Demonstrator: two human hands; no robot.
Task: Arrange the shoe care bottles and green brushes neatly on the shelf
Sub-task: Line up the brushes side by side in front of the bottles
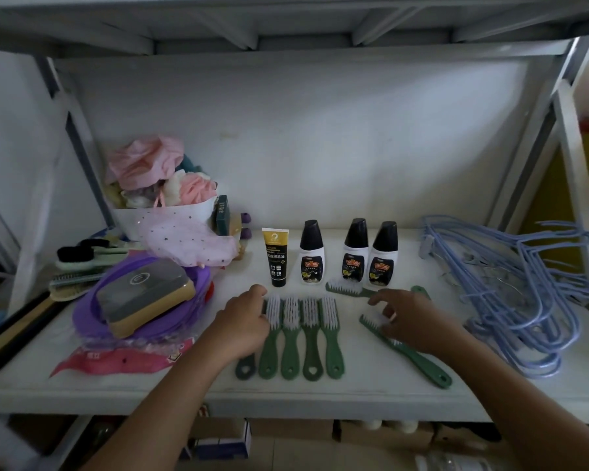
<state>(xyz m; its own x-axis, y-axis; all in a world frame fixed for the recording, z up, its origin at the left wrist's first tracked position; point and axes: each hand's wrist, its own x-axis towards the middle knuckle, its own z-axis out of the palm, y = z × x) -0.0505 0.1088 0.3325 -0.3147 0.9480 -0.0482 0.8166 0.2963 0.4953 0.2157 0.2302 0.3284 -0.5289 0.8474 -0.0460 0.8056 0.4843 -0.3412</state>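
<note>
Four green brushes (312, 348) lie side by side just right of my left hand (244, 326), which curls over a leftmost brush (245, 367) (gripping or only resting, I cannot tell). My right hand (412, 321) rests loose-fingered on a slanted brush (422, 363). Three bottles (354, 256) stand beyond it, with hangers (524, 300) to its right.
</note>
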